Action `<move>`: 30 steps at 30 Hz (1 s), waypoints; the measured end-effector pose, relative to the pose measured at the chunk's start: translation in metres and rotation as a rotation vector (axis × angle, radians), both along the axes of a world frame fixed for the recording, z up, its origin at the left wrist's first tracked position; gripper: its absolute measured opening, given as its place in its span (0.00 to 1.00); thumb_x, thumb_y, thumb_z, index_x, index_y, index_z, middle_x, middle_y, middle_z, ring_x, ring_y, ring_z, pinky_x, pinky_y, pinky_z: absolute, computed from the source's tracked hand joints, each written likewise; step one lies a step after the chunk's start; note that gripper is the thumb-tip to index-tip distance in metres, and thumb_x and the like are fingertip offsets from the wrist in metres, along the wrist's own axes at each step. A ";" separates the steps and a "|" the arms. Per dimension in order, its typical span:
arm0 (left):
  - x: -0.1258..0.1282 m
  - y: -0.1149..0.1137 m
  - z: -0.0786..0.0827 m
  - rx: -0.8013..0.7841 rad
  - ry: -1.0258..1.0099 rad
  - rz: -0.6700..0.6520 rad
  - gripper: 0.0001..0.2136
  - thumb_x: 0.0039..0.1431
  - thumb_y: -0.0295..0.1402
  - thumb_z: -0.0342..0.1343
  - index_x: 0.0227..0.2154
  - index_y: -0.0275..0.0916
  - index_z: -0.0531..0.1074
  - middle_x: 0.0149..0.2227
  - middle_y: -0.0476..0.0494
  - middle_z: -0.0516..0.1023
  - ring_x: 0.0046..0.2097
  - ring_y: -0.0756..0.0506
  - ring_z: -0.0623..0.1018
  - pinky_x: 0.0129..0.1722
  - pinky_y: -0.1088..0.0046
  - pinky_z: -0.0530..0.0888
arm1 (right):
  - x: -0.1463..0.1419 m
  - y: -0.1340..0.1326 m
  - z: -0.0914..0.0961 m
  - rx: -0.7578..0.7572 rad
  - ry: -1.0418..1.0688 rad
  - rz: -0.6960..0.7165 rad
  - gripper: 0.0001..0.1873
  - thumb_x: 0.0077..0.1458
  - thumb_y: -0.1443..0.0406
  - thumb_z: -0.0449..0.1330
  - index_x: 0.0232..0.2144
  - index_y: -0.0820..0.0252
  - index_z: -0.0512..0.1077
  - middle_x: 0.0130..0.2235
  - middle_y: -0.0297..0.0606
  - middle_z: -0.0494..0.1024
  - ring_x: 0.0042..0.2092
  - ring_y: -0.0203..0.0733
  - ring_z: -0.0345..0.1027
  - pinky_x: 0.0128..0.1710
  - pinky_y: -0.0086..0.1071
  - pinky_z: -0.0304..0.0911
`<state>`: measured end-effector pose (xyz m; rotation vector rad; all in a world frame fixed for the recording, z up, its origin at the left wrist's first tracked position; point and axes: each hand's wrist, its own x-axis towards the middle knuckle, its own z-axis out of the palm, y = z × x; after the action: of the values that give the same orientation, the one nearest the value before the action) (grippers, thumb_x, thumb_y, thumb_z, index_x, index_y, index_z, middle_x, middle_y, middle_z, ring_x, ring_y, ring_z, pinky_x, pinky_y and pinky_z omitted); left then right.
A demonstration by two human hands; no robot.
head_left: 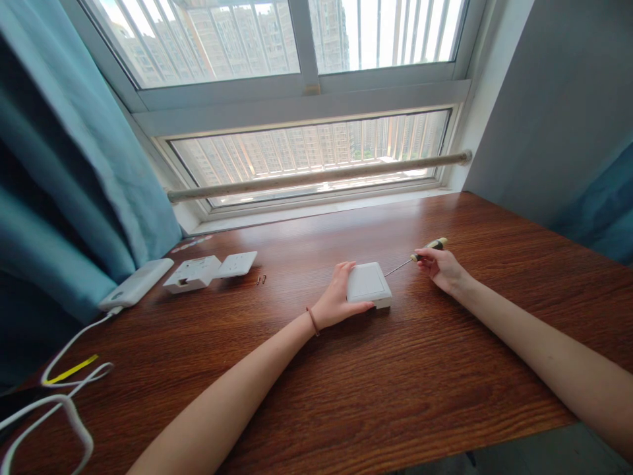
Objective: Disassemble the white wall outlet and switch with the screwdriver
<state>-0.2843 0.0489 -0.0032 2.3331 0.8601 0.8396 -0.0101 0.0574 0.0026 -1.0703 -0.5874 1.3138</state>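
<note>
A white square wall-switch-like box (366, 282) rests on the wooden table, its flat panel facing up. My left hand (340, 298) grips it from the left side, thumb along the near edge and fingers at the far edge. In my right hand (441, 269) is a screwdriver (401, 266) with a black and pale yellow handle. Its thin metal shaft points left, and the tip meets the right edge of the box. Whether the tip sits in a gap there I cannot tell.
To the left lie an opened white box (194, 274), a white plate (238, 264) and two small screws (262, 280). A white power strip (137, 284) with a white cable (64, 343) is near the blue curtain (74, 152). A yellow strip (74, 369) lies by the cable. Behind stands a window (316, 152).
</note>
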 end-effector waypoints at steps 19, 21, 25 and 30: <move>-0.001 -0.002 0.002 0.002 -0.054 0.032 0.36 0.45 0.42 0.60 0.55 0.38 0.49 0.55 0.35 0.54 0.58 0.38 0.57 0.59 0.57 0.55 | -0.002 -0.003 0.005 0.009 0.009 0.021 0.07 0.39 0.73 0.61 0.18 0.58 0.69 0.20 0.32 0.75 0.17 0.30 0.64 0.14 0.22 0.62; -0.001 -0.002 0.002 0.024 -0.070 0.062 0.36 0.46 0.42 0.59 0.55 0.37 0.49 0.55 0.35 0.54 0.58 0.38 0.58 0.58 0.58 0.55 | -0.003 -0.006 0.009 0.032 0.016 0.025 0.06 0.39 0.72 0.61 0.18 0.58 0.68 0.20 0.31 0.74 0.18 0.30 0.63 0.15 0.22 0.62; -0.002 -0.004 0.005 0.078 -0.106 0.132 0.36 0.47 0.43 0.59 0.55 0.37 0.48 0.54 0.34 0.55 0.57 0.38 0.58 0.58 0.58 0.56 | -0.007 -0.016 0.024 0.136 0.048 0.046 0.05 0.38 0.69 0.57 0.17 0.57 0.63 0.18 0.29 0.68 0.21 0.31 0.64 0.20 0.24 0.64; 0.001 -0.013 0.011 0.196 -0.121 0.177 0.35 0.46 0.42 0.59 0.54 0.37 0.49 0.53 0.34 0.57 0.56 0.37 0.59 0.56 0.56 0.56 | -0.025 -0.043 0.048 0.395 -0.367 0.212 0.04 0.42 0.66 0.58 0.22 0.57 0.64 0.18 0.26 0.62 0.15 0.27 0.47 0.12 0.24 0.44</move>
<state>-0.2832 0.0362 0.0081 2.3671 0.9818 1.1746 -0.0352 0.0144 0.0509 -0.9393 -1.2100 1.1194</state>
